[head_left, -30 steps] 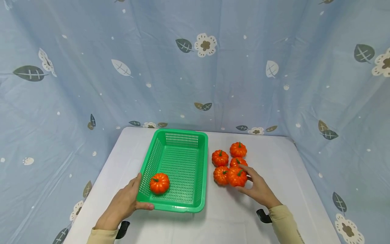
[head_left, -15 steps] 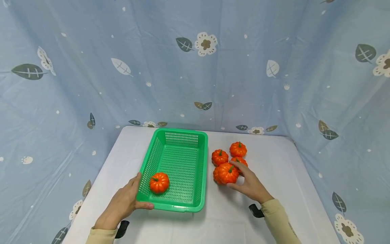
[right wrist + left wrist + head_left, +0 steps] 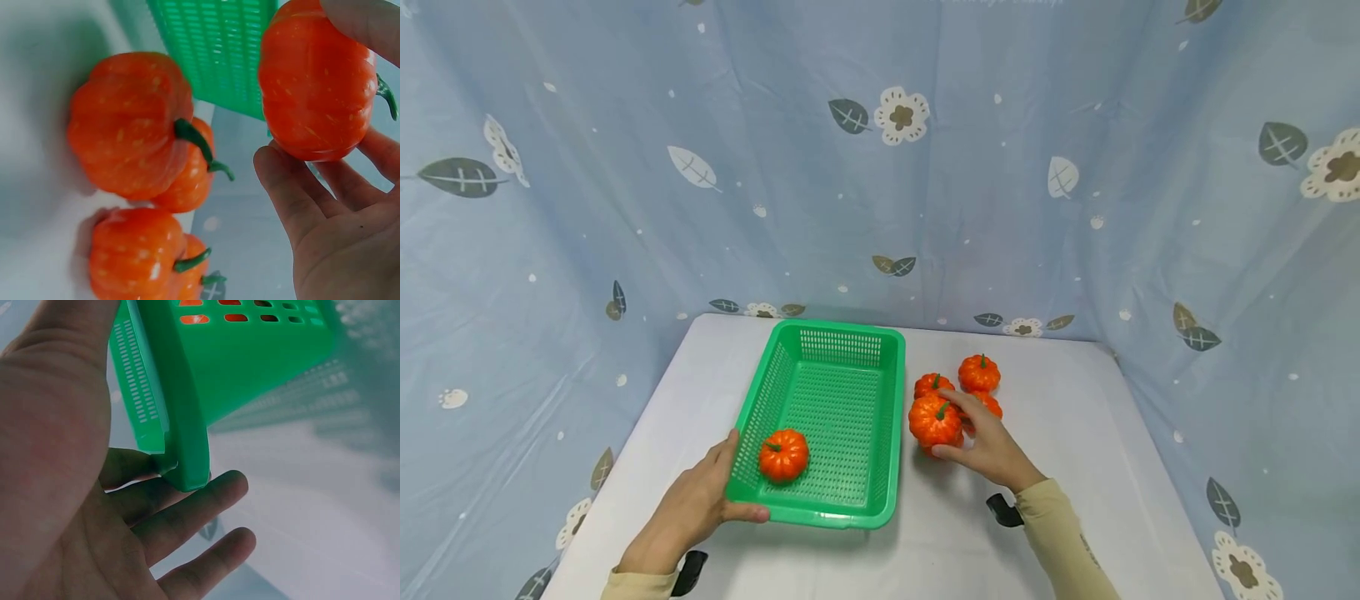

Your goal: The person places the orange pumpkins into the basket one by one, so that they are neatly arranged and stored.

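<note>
My right hand (image 3: pixel 987 443) pinches a small orange pumpkin (image 3: pixel 932 419) with a green stem between thumb and fingers. In the right wrist view this pumpkin (image 3: pixel 315 84) is up off the table, with the basket behind it. Several similar pumpkins (image 3: pixel 979 373) stand on the table around that hand; one is mostly hidden under the held one. My left hand (image 3: pixel 688 504) touches the near left corner of a green plastic basket (image 3: pixel 891 467). Its fingers (image 3: pixel 197 515) lie straight and spread at the basket's rim (image 3: pixel 194 469). One pumpkin (image 3: pixel 783 456) sits inside, near the basket's front left.
A white table (image 3: pixel 1060 433) carries the basket on the left and the loose pumpkins just right of it. A blue curtain (image 3: pixel 820 208) with leaf and flower prints hangs behind the table and along both sides.
My right hand has carried the held pumpkin leftwards, over the nearest loose pumpkin and closer to the basket's right rim. My left hand stays at the basket corner.
</note>
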The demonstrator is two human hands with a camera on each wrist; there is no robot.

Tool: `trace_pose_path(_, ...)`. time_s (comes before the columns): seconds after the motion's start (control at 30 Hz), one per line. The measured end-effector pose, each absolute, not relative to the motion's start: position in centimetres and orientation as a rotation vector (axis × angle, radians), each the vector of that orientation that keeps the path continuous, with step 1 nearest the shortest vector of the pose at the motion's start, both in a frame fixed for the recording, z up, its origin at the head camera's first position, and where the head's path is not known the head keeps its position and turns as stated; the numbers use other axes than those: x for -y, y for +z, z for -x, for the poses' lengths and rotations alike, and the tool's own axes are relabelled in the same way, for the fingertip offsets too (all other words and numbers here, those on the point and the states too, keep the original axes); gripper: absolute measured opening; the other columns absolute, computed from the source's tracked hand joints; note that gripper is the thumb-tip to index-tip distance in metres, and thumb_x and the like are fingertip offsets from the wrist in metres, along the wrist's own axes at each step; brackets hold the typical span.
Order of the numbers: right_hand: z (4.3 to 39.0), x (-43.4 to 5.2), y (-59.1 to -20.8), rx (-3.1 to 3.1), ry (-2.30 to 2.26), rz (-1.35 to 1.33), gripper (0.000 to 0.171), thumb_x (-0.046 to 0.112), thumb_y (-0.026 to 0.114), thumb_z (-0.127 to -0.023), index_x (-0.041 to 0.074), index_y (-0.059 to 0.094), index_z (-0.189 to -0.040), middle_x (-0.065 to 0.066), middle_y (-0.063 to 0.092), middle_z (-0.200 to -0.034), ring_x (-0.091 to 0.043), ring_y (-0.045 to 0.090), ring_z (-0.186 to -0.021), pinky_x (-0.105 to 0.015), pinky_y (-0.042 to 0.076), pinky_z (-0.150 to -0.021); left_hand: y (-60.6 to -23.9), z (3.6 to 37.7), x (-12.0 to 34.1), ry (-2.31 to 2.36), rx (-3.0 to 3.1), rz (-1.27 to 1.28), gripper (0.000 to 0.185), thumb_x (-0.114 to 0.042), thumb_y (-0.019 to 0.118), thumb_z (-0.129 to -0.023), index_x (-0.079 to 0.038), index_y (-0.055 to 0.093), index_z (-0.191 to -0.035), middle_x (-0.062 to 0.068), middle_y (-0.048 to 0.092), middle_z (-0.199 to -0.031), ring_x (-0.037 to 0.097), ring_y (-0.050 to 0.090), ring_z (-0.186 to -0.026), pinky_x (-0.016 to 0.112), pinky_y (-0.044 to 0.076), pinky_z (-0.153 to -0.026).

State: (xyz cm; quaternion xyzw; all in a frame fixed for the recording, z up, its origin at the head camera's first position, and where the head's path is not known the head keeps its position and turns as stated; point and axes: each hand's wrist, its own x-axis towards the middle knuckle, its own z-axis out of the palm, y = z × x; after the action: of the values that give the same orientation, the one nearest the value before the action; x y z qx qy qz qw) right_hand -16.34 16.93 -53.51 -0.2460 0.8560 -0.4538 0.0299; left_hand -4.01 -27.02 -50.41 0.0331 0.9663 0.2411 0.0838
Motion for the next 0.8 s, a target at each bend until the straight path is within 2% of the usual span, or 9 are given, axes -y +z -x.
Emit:
trace_pose_path(0.3, 16.7, -14.8, -52.6, -2.611, -1.428, 0.790, 0.084, 0.032, 0.089, -0.080, 0.022, 0.047, -0.151, 0.008, 0.049, -0.147, -0.023, 0.052, -0.129, -0.057, 0.048, -0.100, -50.4, 3.9, 27.1, 0.713, -2.893, -0.109, 0.139, -0.072, 0.078, -0.062, 0.011, 0.019, -0.156, 0.038, 0.038, -0.149, 0.055, 0.054, -0.120, 0.063, 0.047, -0.095)
trace_pose_path(0.53, 17.1, -13.3, -52.2, -2.601, -1.427, 0.844, 0.083, 0.031, 0.090, -0.079, 0.035, 0.046, -0.149, 0.012, 0.049, -0.147, -0.021, 0.055, -0.126, -0.055, 0.049, -0.099, -50.5, 4.0, 27.1, 0.715, -2.887, -0.109, 0.139, -0.072, 0.078, -0.062, 0.012, 0.019, -0.156, 0.038, 0.038, -0.150, 0.055, 0.053, -0.122, 0.063, 0.047, -0.096)
trace_pose_path(0.8, 17.6, -11.9, -52.0, -2.593, -1.374, 0.933, 0.084, 0.038, 0.088, -0.080, 0.031, 0.044, -0.152, 0.007, 0.049, -0.149, -0.022, 0.054, -0.127, -0.052, 0.051, -0.099, -50.5, 4.0, 27.1, 0.710, -2.902, -0.120, 0.139, -0.073, 0.078, -0.062, 0.012, 0.020, -0.155, 0.038, 0.039, -0.149, 0.055, 0.053, -0.122, 0.063, 0.047, -0.096)
